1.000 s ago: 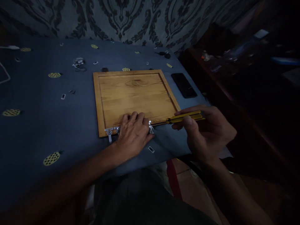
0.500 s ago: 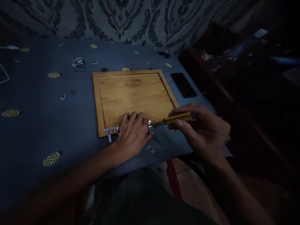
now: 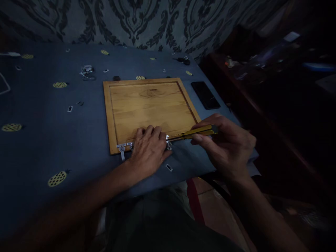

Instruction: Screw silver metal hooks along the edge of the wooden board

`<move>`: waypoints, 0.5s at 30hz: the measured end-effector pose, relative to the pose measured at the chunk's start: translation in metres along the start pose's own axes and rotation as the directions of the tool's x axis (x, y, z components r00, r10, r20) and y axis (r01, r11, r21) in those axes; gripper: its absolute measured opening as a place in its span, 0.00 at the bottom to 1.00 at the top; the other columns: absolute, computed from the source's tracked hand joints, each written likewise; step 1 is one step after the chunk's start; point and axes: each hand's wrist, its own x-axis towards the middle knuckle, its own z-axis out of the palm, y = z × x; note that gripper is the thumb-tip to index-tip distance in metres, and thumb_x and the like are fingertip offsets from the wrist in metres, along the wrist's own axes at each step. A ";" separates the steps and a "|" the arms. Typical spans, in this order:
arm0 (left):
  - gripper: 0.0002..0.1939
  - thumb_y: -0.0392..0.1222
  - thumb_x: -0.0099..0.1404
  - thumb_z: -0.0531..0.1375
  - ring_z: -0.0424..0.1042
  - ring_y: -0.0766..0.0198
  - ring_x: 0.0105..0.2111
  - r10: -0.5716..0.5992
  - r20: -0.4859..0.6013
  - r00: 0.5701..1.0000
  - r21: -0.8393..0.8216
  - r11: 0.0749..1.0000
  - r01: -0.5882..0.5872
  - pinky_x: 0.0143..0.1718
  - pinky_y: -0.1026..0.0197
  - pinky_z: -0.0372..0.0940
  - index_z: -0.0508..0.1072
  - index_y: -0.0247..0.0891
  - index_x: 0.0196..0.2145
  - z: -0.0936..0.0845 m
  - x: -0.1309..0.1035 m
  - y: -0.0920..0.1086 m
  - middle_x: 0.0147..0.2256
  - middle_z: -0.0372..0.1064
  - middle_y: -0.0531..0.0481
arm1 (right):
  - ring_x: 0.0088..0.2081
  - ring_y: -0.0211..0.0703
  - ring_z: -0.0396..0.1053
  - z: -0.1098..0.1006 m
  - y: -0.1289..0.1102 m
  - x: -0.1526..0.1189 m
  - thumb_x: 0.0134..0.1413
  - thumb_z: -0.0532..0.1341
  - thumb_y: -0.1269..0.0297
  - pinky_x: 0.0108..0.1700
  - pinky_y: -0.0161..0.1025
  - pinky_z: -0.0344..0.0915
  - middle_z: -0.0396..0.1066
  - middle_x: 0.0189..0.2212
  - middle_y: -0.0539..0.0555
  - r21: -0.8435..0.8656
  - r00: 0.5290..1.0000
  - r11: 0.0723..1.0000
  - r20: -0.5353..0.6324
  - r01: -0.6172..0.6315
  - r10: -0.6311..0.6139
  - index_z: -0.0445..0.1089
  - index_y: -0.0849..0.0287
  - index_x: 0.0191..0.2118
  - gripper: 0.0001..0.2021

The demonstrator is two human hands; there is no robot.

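A wooden panel (image 3: 151,105) with a raised frame, like a small cabinet door, lies flat on the cloth-covered table. My left hand (image 3: 148,150) is over its near edge, fingers bent and thumb pointing right. It presses on metal hinge hardware, part of which, a shiny hinge piece (image 3: 169,144), shows between index finger and thumb. Another metal hinge (image 3: 121,150) sits at the panel's near left corner, its arm hanging over the edge. My right hand (image 3: 227,143) pinches the yellow handle of a screwdriver (image 3: 198,132), held nearly level, its thin shaft pointing left toward the hinge piece; contact is unclear.
A black phone (image 3: 205,95) lies right of the panel. Small metal parts (image 3: 87,71) sit at the back left, with tiny dark pieces (image 3: 80,103) nearer. Black keys or a similar dark item (image 3: 183,60) lie at the back. A dark cabinet (image 3: 252,101) borders the table's right side.
My right hand's fingers have shifted slightly right along the screwdriver handle, which has turned a little. My left hand and the panel stay in place.
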 end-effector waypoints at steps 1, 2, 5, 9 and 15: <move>0.16 0.48 0.72 0.63 0.67 0.48 0.52 -0.005 0.011 1.000 -0.003 1.000 0.005 0.52 0.47 0.59 0.72 0.33 0.49 0.000 0.000 0.000 0.49 0.70 0.41 | 0.26 0.43 0.69 0.002 0.000 -0.001 0.59 0.70 0.54 0.26 0.44 0.64 0.72 0.27 0.48 -0.022 1.000 1.000 -0.018 0.001 -0.002 0.74 0.48 0.35 0.07; 0.17 0.48 0.72 0.63 0.67 0.47 0.53 -0.011 0.023 1.000 -0.006 1.000 0.011 0.53 0.47 0.59 0.72 0.33 0.50 -0.001 0.000 0.000 0.50 0.70 0.41 | 0.25 0.43 0.68 0.003 0.001 -0.001 0.58 0.70 0.53 0.25 0.43 0.63 0.71 0.26 0.48 -0.033 0.999 0.999 -0.032 0.001 -0.002 0.73 0.48 0.34 0.09; 0.17 0.48 0.72 0.63 0.67 0.47 0.54 -0.021 0.042 0.999 -0.011 1.000 0.022 0.54 0.46 0.59 0.72 0.32 0.51 -0.002 0.001 0.000 0.51 0.70 0.40 | 0.25 0.42 0.67 0.005 0.002 -0.003 0.58 0.70 0.52 0.25 0.43 0.62 0.71 0.26 0.47 -0.028 0.999 1.000 -0.045 -0.005 0.004 0.72 0.49 0.33 0.11; 0.17 0.49 0.72 0.63 0.66 0.47 0.54 -0.008 0.022 1.000 -0.008 1.000 0.009 0.54 0.46 0.59 0.72 0.33 0.51 -0.001 0.000 0.000 0.51 0.70 0.40 | 0.27 0.42 0.69 0.002 0.002 -0.003 0.59 0.70 0.56 0.27 0.43 0.64 0.72 0.28 0.48 0.001 1.000 1.000 -0.026 0.010 -0.010 0.73 0.49 0.35 0.07; 0.16 0.49 0.72 0.63 0.67 0.49 0.52 -0.001 -0.008 1.000 0.004 1.000 0.001 0.51 0.48 0.60 0.73 0.34 0.48 -0.001 0.000 -0.001 0.49 0.71 0.41 | 0.27 0.41 0.74 0.000 -0.002 -0.003 0.63 0.67 0.61 0.26 0.43 0.69 0.76 0.33 0.49 0.131 1.000 0.991 -0.006 -0.002 0.003 0.78 0.47 0.43 0.04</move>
